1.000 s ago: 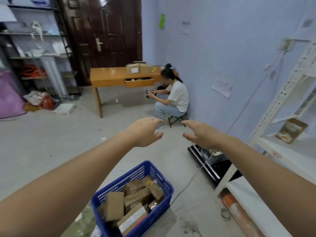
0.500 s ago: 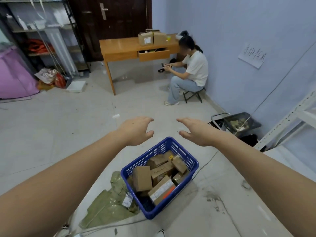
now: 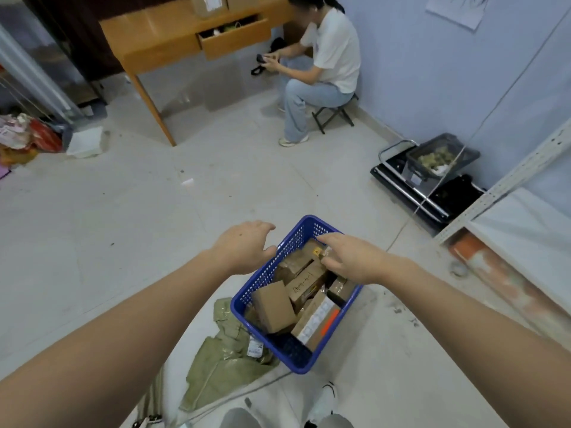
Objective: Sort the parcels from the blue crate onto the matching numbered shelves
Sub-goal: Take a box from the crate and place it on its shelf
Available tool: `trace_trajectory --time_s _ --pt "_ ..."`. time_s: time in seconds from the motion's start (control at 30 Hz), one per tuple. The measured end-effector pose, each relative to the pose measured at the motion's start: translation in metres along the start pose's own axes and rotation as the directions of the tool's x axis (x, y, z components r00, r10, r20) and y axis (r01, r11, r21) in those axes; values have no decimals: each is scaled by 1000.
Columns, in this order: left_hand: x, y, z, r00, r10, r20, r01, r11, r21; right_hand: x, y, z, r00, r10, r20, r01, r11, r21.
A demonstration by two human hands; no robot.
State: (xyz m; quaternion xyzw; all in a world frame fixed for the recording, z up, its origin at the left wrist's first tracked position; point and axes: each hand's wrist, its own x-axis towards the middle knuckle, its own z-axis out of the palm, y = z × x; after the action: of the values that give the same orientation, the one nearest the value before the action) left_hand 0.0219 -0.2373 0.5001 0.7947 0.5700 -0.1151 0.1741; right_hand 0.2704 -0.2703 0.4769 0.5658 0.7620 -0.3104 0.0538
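Note:
A blue crate (image 3: 247, 291) stands on the floor below me, filled with several brown cardboard parcels (image 3: 273, 304). One long parcel (image 3: 318, 324) at the crate's near right carries a white label and an orange stripe. My left hand (image 3: 244, 245) hovers over the crate's left rim, fingers loosely spread and holding nothing. Over the far end of the crate my right hand (image 3: 352, 257) reaches down, fingers relaxed and just above a small parcel (image 3: 312, 250); whether it touches is unclear. A white shelf rack (image 3: 525, 168) rises at the right edge.
A green woven sack (image 3: 222, 362) lies on the floor left of the crate. A black trolley with a bin (image 3: 432, 171) sits by the rack. A person on a stool (image 3: 324, 72) sits at the wooden desk (image 3: 160, 41). My shoe (image 3: 324, 400) is near the crate.
My view has tilted down and moved closer to the crate. Both hands have lowered from in front of me to over the crate, the right one over the parcels.

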Motion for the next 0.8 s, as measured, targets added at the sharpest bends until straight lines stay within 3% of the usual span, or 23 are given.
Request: trace_trajectory --time_s 0.23,0.43,0.57,0.8 --pt "67 -47 36 981 152 120 -156 987 28 44 -7 52 979 200 38 -203 967 155" --pt "118 -106 98 909 289 302 -316 948 43 96 -23 125 925 373 72 -377 876 300" --pt "148 -145 172 847 317 427 -368 929 40 140 -22 192 891 427 154 -453 817 357" --pt "209 -199 351 784 266 560 -319 948 -4 232 30 344 832 400 385 -541 739 403"
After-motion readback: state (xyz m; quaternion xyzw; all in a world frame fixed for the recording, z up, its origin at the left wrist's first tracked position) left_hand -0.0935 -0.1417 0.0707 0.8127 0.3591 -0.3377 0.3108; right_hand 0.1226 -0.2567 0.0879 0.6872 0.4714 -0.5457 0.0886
